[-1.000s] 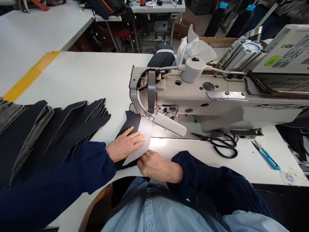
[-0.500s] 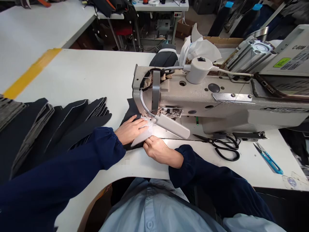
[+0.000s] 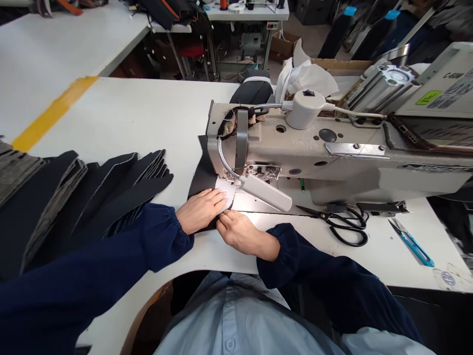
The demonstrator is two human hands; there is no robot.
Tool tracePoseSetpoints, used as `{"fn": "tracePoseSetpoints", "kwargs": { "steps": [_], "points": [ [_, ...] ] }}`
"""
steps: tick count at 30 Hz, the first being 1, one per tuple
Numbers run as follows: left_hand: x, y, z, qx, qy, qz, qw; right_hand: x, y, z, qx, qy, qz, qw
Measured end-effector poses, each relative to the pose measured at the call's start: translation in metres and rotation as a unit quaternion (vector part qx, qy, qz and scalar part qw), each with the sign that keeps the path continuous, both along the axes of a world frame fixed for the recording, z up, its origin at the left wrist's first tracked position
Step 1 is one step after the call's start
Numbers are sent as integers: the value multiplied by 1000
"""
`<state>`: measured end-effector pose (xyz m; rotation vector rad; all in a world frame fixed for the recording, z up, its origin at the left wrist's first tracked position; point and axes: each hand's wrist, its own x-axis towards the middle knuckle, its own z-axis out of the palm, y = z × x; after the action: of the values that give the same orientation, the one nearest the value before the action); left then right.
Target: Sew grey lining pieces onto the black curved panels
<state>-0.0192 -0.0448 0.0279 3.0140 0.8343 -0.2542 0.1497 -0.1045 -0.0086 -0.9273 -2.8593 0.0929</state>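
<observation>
A black fabric piece [image 3: 201, 175] lies beneath the head of a sewing machine [image 3: 266, 135], its light grey patch [image 3: 226, 188] uppermost near the needle area. My left hand [image 3: 201, 209] rests flat on this work, fingers stretched over the grey patch. Just to its right, my right hand [image 3: 236, 230] pinches the near edge of the black fabric with closed fingers. A grey lamp bar [image 3: 266, 192] on a flexible metal neck hangs in front of the needle, so the stitching point is partly hidden.
Stacked black fabric pieces [image 3: 121, 192] fan out at the left. Black scissors [image 3: 343, 222] and blue thread snips [image 3: 412, 241] lie on the right of the white table [image 3: 155, 113]. Behind the machine are a white bag [image 3: 310, 76] and a cardboard box [image 3: 284, 45].
The fabric has turned and shifted under the machine head, showing more black on the far side. The grey patch's loose near corner is now under my left hand, which lies slightly lower.
</observation>
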Motion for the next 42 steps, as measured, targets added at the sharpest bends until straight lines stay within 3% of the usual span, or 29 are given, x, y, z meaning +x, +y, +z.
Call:
{"fn": "tracePoseSetpoints", "kwargs": {
  "steps": [5,10,16,21,35,42],
  "points": [
    [10,6,1,45,-11,10,999,0,7,-10,8,-6,-18,1000],
    [19,10,2,37,21,40,998,-1,10,-15,1,7,-47,999],
    [20,13,-3,21,14,21,999,-7,1,-12,1,16,-8,1000],
    [20,14,-8,31,29,6,999,-11,-7,-11,-19,32,-21,999],
    [25,29,-25,70,-74,5,995,-8,5,-29,53,46,-47,996],
    [12,24,-34,100,-149,-26,983,-5,14,-37,84,79,-67,991]
  ]
}}
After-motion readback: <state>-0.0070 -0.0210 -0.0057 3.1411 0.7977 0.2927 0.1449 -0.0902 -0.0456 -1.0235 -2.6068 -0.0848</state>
